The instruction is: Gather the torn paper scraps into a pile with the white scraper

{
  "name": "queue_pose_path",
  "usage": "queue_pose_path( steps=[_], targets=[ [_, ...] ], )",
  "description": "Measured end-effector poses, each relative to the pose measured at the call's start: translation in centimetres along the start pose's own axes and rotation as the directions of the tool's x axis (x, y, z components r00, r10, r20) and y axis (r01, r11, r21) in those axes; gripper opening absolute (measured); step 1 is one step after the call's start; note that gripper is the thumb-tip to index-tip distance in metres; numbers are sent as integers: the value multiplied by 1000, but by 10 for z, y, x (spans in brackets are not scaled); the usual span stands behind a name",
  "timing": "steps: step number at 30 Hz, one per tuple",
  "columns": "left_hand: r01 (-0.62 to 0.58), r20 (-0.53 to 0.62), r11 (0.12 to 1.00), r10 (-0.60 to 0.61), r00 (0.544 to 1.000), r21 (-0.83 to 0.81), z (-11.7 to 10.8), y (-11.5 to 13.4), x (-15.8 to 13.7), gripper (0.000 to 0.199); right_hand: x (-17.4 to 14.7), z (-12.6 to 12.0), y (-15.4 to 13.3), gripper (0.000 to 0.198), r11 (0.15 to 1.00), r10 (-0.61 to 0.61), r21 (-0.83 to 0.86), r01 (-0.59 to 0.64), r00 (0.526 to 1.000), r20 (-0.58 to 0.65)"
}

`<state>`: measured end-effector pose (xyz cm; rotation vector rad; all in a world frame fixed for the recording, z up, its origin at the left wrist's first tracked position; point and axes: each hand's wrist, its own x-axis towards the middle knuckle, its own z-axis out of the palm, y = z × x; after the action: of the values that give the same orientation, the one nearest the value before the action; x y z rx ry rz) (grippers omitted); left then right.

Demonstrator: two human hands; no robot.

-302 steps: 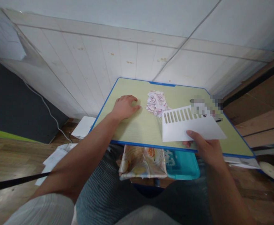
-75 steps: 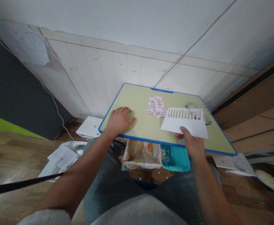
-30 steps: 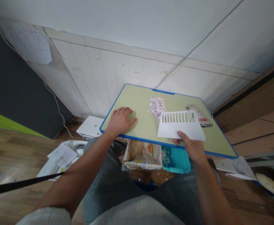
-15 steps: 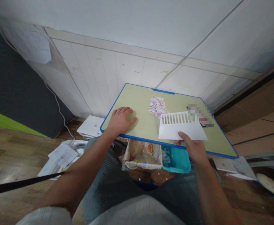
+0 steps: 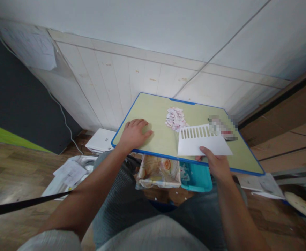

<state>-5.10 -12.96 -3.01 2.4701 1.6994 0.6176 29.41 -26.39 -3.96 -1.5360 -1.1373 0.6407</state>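
Note:
A white card with a row of oval slots is gripped at its near edge by my right hand, thumb on top. The card is over the near right part of the pale yellow-green, blue-edged table. Just beyond its far left corner lies a heap of small pinkish-white paper pieces. My left hand rests on the tabletop near the left edge, fingers spread and holding nothing. A pixelated item lies to the right of the heap, partly behind the card.
Below the table's front edge are a patterned lined bin and a teal tray with white bits in it. A white box and papers are at left. The wall stands behind; brown cardboard is at right.
The view has shifted very slightly. Both hands, the slotted card and the paper heap otherwise look the same.

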Motion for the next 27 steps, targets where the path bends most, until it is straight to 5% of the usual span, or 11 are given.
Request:
queue_pose_path(
  steps=[7,18,27],
  targets=[
    [-8,-19,1000,8,1000,-29,3,-4,-2,45,-1,-4,-1,42,1000,-16,-9,17,998,65],
    [-4,9,999,4,1000,-50,2,-9,-5,51,-8,-8,1,35,997,21,76,-21,1000,-2],
    [-1,8,998,2,1000,-70,2,-14,-8,48,13,17,-1,46,981,51,194,-10,977,-209]
  ],
)
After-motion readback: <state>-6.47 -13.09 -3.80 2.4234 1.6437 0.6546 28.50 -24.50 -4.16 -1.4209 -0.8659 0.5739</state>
